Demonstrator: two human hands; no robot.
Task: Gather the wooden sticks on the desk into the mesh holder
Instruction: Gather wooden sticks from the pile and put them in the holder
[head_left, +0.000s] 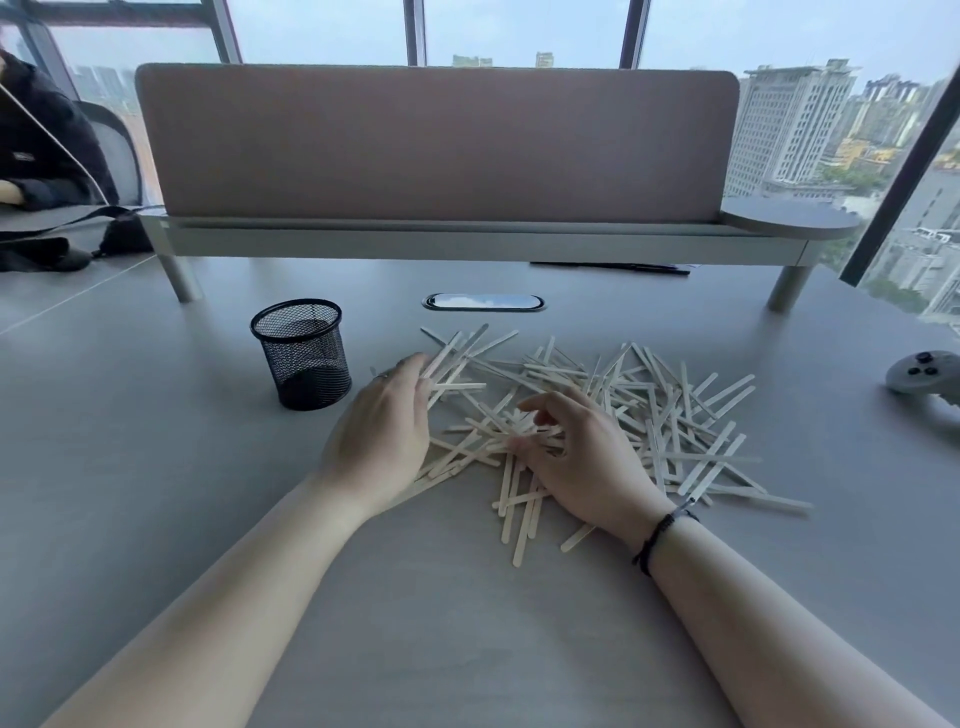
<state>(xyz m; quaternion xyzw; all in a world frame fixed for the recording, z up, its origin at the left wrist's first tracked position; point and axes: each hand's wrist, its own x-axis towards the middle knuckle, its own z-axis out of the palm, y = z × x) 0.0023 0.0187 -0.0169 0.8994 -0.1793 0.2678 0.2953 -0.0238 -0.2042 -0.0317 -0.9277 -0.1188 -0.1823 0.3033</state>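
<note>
Roughly: countless wooden sticks (613, 410), one mesh holder (302, 353).

I see lots of wooden sticks (597, 410) in a messy pile on the grey desk (156, 493). My left hand (382, 441) lies flat on the pile's edge. My right hand (582, 457) pinches some sticks. The black mesh holder (302, 354) stands near the left hand.

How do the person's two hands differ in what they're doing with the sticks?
The left hand lies flat with straight fingers along the left edge of the wooden sticks, while the right hand sits on the middle of the pile with fingers curled round a few sticks. The right wrist wears a dark bracelet; the left wrist is bare. Both rest on the pile, right of the mesh holder.
</note>
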